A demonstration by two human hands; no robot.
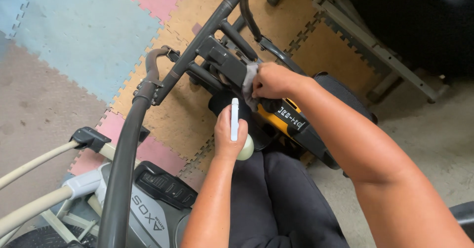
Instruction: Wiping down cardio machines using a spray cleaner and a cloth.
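Pressing a grey cloth [249, 82] against the dark frame [224, 60] of an exercise machine, the right hand [274, 80] has its fingers clenched around the bunched fabric, near the middle of the scene. Left hand [228, 132] sits just nearer, fingers wrapped around a small pale spray bottle [238, 129] held upright, white top pointing toward the cloth. Below the cloth, a yellow and black body panel [284, 117] of the machine. Wiping looks under way at this one spot; which parts are already wiped cannot be told, and dust or shine is too fine to judge. Curved black handlebar [126, 144] runs down the left. Grey console housing [153, 203] at near left. Person's dark trousers [281, 198] at near centre. Foam puzzle mats [98, 26] in blue, pink and tan cover the far floor; a metal bench frame [375, 45] stands at far right
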